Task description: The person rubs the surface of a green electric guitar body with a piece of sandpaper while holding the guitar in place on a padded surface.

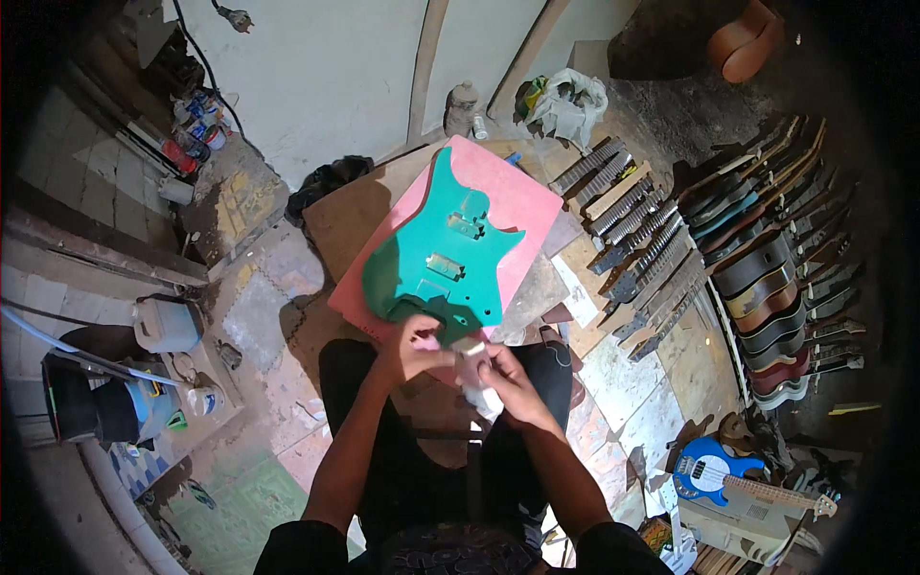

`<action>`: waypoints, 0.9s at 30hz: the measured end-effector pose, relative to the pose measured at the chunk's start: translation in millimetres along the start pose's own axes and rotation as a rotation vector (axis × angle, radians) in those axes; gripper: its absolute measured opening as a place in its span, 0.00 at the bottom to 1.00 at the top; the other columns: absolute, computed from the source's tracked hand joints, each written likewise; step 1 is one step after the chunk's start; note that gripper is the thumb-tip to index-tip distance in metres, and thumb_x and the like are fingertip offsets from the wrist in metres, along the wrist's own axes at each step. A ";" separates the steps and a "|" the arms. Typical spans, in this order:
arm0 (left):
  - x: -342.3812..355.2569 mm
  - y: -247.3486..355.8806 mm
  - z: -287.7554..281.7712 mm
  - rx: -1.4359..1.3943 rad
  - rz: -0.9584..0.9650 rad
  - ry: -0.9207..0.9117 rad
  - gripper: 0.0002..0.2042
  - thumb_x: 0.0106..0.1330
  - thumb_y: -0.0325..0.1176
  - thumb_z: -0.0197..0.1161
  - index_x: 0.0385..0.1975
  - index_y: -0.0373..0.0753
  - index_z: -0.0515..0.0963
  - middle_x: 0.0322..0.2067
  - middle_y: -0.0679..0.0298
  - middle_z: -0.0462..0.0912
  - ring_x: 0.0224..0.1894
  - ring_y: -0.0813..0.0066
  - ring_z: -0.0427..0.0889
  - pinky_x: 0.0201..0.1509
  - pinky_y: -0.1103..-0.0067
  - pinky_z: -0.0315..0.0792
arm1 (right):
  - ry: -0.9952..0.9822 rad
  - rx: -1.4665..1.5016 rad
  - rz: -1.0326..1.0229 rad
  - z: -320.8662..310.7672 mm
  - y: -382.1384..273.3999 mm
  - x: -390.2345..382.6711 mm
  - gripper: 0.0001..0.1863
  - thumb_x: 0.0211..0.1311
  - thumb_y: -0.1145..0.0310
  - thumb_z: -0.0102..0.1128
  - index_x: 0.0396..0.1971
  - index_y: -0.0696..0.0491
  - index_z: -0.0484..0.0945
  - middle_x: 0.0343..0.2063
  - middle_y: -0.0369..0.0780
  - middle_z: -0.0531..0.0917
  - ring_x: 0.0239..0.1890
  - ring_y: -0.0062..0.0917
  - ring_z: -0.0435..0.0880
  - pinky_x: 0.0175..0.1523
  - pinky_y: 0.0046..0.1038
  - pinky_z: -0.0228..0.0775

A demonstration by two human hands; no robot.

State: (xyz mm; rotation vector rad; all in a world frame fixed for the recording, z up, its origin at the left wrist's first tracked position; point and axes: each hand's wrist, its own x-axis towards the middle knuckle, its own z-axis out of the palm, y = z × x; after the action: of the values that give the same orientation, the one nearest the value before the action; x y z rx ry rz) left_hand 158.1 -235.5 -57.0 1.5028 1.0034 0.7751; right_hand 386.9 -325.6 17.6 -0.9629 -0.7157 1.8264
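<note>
A teal electric guitar body (407, 259) with cut-out pickup cavities lies flat on a pink board (529, 206) in front of me. Just above my lap, my right hand (517, 388) is closed around a pale, block-like object (475, 369); its exact kind is not clear. My left hand (407, 355) is curled near the lower edge of the guitar body, its fingers reaching toward the pale object. A bit of pink shows at those fingers, too small to name.
Guitar necks (632, 216) lie in a row to the right, beside a rack of guitar bodies (762, 307). A blue bass guitar (704, 470) rests at lower right. A white jerrycan (165, 323) stands at left. Behind the board are a black bag (331, 182) and a white plastic bag (572, 105).
</note>
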 end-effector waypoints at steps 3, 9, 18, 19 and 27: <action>34.9 -1.5 -9.4 0.471 0.041 0.321 0.30 0.53 0.40 0.82 0.53 0.36 0.77 0.48 0.53 0.81 0.54 0.54 0.81 0.57 0.63 0.75 | 0.341 -0.600 -0.291 -47.2 7.7 50.3 0.21 0.73 0.69 0.65 0.61 0.54 0.71 0.49 0.37 0.81 0.47 0.19 0.81 0.51 0.24 0.75; 100.4 -18.2 -27.4 0.830 0.019 0.485 0.35 0.62 0.50 0.74 0.65 0.37 0.73 0.61 0.41 0.73 0.65 0.39 0.70 0.67 0.50 0.65 | 0.274 -1.197 -0.198 -69.8 -32.2 120.5 0.34 0.52 0.78 0.73 0.63 0.53 0.78 0.51 0.46 0.79 0.51 0.35 0.81 0.56 0.31 0.74; 132.8 -19.4 -9.1 1.044 -0.127 0.490 0.44 0.55 0.62 0.71 0.72 0.47 0.69 0.68 0.46 0.69 0.68 0.45 0.68 0.66 0.47 0.63 | 0.191 -1.405 -0.421 -96.3 2.1 143.7 0.29 0.54 0.77 0.72 0.60 0.53 0.80 0.54 0.50 0.82 0.51 0.50 0.81 0.59 0.44 0.74; 134.2 -20.4 -9.4 1.055 -0.121 0.488 0.44 0.55 0.60 0.70 0.72 0.47 0.70 0.67 0.47 0.69 0.68 0.45 0.68 0.66 0.47 0.63 | 0.111 -1.497 -0.446 -86.5 22.4 130.2 0.29 0.54 0.77 0.71 0.59 0.53 0.81 0.53 0.50 0.83 0.49 0.49 0.83 0.57 0.44 0.75; 134.0 -26.2 -9.0 1.060 -0.107 0.521 0.39 0.56 0.54 0.68 0.71 0.48 0.71 0.65 0.47 0.71 0.67 0.44 0.70 0.66 0.46 0.64 | 0.223 -1.313 -0.477 -115.3 -4.2 160.3 0.25 0.57 0.74 0.70 0.58 0.52 0.81 0.48 0.48 0.84 0.46 0.44 0.84 0.50 0.41 0.78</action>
State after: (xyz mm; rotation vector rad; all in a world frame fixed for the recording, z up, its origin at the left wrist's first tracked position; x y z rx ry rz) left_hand 202.3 -109.9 -88.4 2.1338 2.0786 0.5715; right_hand 443.2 -169.7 -89.7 -1.5543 -1.8706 0.6560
